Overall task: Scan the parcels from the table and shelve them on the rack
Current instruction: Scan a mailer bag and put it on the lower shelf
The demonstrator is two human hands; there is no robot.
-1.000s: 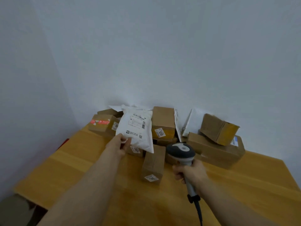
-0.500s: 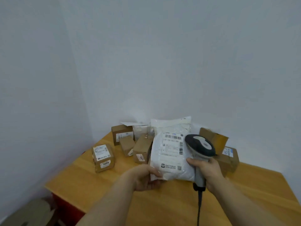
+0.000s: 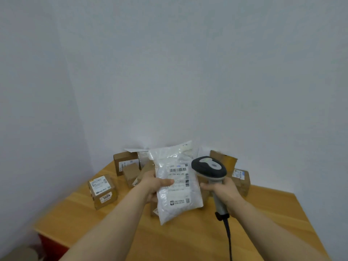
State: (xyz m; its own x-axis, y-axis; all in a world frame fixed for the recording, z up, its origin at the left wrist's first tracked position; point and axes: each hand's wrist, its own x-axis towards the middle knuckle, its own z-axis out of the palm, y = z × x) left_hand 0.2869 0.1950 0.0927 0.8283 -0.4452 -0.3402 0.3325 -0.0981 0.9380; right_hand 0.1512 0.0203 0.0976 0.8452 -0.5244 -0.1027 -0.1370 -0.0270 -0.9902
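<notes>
The task looks barely begun: the left hand [image 3: 157, 182] grips a white bag [image 3: 178, 193], label up, just beside the scanner [image 3: 209, 169] clutched in the right hand [image 3: 224, 189], while several boxes [image 3: 103, 191] wait on the tabletop [image 3: 188, 240] beyond both hands.

The bag [image 3: 170, 210] covers boxes behind it; only a corner of one box [image 3: 154, 210] shows under it. Left hand [image 3: 153, 182]: fingers hidden behind bag, only the thumb shows. Scanner [image 3: 209, 168] and right hand [image 3: 225, 191] block part of the right boxes [image 3: 243, 185]. Cable [image 3: 228, 238] cut off at bottom edge. Bag label small print unreadable. Bottom-left corner blurred.
</notes>
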